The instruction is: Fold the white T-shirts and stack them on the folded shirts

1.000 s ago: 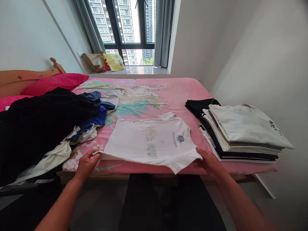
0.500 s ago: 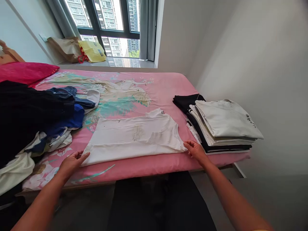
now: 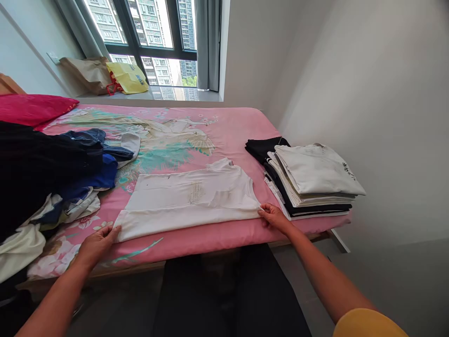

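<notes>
A white T-shirt lies flat on the pink bed, its near side folded inward along its length. At the shirt's near left corner, the hem end, my left hand is closed with thumb and fingers pinching the cloth. My right hand pinches the near right corner by the shoulder. The neckline points right, and faint print shows on the middle of the cloth. Just beyond my right hand stands a stack of folded shirts, white and black, with a white one on top.
A heap of loose dark and blue clothes covers the bed's left side, with a red pillow behind it. A brown paper bag and a yellow bag rest on the windowsill. A wall rises at the right.
The view has shifted slightly, so the bed and stack sit further left. Both hands remain at the same shirt corners; the left fingers have closed more on the hem corner.
</notes>
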A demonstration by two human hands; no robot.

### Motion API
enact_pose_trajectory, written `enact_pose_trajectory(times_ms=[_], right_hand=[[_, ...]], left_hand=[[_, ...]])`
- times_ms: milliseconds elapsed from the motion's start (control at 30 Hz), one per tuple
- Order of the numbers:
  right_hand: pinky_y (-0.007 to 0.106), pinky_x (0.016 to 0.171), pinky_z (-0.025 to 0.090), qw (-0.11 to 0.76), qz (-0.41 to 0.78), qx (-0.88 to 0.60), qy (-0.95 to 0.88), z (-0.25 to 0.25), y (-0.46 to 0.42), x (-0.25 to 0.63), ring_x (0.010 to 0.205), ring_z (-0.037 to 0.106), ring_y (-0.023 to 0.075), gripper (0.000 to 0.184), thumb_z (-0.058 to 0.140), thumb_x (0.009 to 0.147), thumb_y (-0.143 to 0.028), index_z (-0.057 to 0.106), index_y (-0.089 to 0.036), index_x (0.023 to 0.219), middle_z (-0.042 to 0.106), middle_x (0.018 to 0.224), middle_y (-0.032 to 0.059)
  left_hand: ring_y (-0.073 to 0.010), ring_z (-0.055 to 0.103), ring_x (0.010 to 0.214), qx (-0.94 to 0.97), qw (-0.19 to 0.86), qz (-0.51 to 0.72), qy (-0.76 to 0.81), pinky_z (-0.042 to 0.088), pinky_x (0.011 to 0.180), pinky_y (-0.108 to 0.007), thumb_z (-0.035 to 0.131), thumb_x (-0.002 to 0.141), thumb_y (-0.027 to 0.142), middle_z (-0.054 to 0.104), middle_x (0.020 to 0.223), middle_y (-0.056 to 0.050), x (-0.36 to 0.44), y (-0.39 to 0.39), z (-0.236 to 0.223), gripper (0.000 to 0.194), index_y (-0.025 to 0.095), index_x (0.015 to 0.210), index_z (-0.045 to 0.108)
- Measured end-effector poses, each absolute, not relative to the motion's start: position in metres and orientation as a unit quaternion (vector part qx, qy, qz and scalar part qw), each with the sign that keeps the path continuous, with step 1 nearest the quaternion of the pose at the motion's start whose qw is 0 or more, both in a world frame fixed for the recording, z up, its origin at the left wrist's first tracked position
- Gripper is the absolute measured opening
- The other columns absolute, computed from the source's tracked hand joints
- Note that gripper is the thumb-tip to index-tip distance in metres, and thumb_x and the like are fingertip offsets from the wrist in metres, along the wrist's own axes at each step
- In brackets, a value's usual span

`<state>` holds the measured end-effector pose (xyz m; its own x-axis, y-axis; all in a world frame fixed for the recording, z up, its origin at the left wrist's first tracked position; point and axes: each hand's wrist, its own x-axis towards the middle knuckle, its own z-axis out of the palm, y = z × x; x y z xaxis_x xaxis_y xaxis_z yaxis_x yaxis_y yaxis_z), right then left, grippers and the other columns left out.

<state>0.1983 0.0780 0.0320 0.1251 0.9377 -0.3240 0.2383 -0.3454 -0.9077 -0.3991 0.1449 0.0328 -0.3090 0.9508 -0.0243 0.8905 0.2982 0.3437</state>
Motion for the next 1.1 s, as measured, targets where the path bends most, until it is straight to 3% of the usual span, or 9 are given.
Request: enact_pose_trajectory(times_ms=[100,267,367,533,633,833,1000,1100], right_hand=[[0.017,0.034,0.035,0.374,0.494,-0.658,-0.427,0.035,0.072,0.205,0.036,0.049,0.0074,0.039,0.065,0.067,-0.041,0.049,-0.019,0.095,0.056,0.06,-0.0071],[0.018,0.034,0.034,0.351,0.506,-0.667,-0.419,0.033,0.051,0.224,0.035,0.043,0.0065,0.041,0.069,0.062,-0.04,0.05,-0.018,0.091,0.054,0.054,-0.0082],[0.019,0.034,0.034,0.341,0.506,-0.681,-0.405,0.025,0.042,0.228,0.035,0.044,0.008,0.04,0.07,0.059,-0.039,0.05,-0.018,0.088,0.053,0.051,-0.0087],[0.018,0.035,0.035,0.336,0.498,-0.679,-0.423,0.02,0.044,0.227,0.037,0.046,0.0072,0.035,0.07,0.06,-0.037,0.054,-0.018,0.084,0.056,0.055,-0.0075],[0.018,0.035,0.037,0.341,0.528,-0.653,-0.422,0.023,0.044,0.23,0.038,0.046,0.0074,0.033,0.068,0.061,-0.033,0.053,-0.018,0.086,0.053,0.052,-0.0087],[0.018,0.036,0.037,0.369,0.518,-0.649,-0.418,0.022,0.042,0.229,0.038,0.046,0.0077,0.023,0.061,0.064,-0.025,0.054,-0.018,0.085,0.051,0.051,-0.0086],[0.018,0.04,0.036,0.369,0.489,-0.66,-0.435,0.023,0.042,0.225,0.039,0.043,0.0069,0.016,0.055,0.068,-0.023,0.057,-0.018,0.083,0.051,0.053,-0.0082],[0.018,0.045,0.037,0.371,0.451,-0.669,-0.46,0.024,0.04,0.225,0.044,0.044,0.0072,0.017,0.055,0.069,-0.022,0.059,-0.018,0.085,0.057,0.06,-0.0061]], left_hand=[[-0.0178,0.06,0.078,0.578,0.165,0.117,0.791,0.04,0.063,-0.022,0.044,0.078,0.057,0.068,0.083,0.006,-0.395,0.135,0.041,0.041,0.025,0.094,0.064],[-0.0187,0.059,0.07,0.603,0.196,0.067,0.77,0.038,0.058,-0.023,0.042,0.077,0.059,0.065,0.068,0.003,-0.378,0.101,0.051,0.042,0.024,0.082,0.063],[-0.0224,0.062,0.078,0.608,0.185,0.073,0.769,0.041,0.063,-0.027,0.042,0.076,0.061,0.068,0.081,0.0,-0.372,0.085,0.047,0.044,0.024,0.088,0.064],[-0.0303,0.058,0.097,0.622,0.018,0.13,0.772,0.044,0.081,-0.04,0.042,0.077,0.056,0.065,0.099,-0.011,-0.354,0.086,0.046,0.058,0.016,0.117,0.054],[-0.0303,0.055,0.105,0.692,-0.044,0.191,0.695,0.04,0.092,-0.042,0.041,0.08,0.055,0.062,0.108,-0.012,-0.308,0.095,0.052,0.052,0.017,0.112,0.057],[-0.0254,0.056,0.104,0.817,0.117,0.199,0.529,0.039,0.091,-0.038,0.044,0.084,0.051,0.065,0.108,-0.008,-0.144,0.113,0.055,0.04,0.022,0.106,0.062],[-0.0284,0.059,0.097,0.784,0.211,0.182,0.555,0.041,0.083,-0.04,0.057,0.077,0.048,0.066,0.102,-0.013,-0.046,0.14,0.053,0.051,0.016,0.117,0.057],[-0.0262,0.06,0.096,0.754,0.256,0.194,0.573,0.043,0.081,-0.036,0.056,0.078,0.035,0.066,0.104,-0.011,-0.025,0.153,0.057,0.036,0.018,0.109,0.061]])
